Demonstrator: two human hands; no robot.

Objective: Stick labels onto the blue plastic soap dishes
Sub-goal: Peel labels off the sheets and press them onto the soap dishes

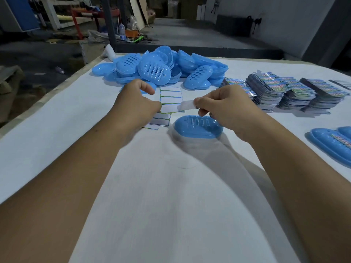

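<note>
Head view: left hand (135, 103) pinches a label sheet (171, 100), white backs up, while right hand (226, 109) pinches a white label (187, 105) at the sheet's edge. One oval blue soap dish (198, 127) with slots lies mid-bench under them; a heap of dishes (163, 67) sits toward the far edge.

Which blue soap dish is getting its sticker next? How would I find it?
Start at the big heap of blue dishes at the far side of the white table, then come toward the person's hands. The lone soap dish lies just below the right hand, which pinches a label. It alone lies apart, unstacked and unlabelled.
</note>
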